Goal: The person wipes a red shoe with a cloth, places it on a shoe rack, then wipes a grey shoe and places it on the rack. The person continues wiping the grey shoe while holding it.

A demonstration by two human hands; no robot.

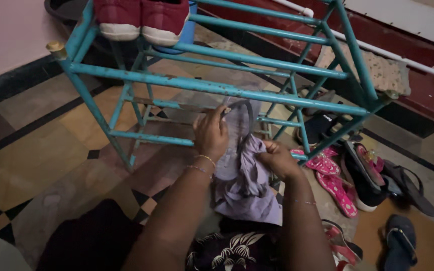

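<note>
Left hand (pixel 210 133) and right hand (pixel 277 159) grip a lilac cloth (pixel 242 180) by a blue metal rack (pixel 217 86).

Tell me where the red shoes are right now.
In the head view, the pair of red shoes sits on the top bars of the blue metal rack, at the upper left, well above both hands.

A blue metal rack (pixel 217 88) is stood on the patterned tiled floor (pixel 41 150). Red shoes (pixel 141 17) are set on its top rails; pink sandals (pixel 332 178) and dark slippers (pixel 400 241) are scattered right of it.
</note>
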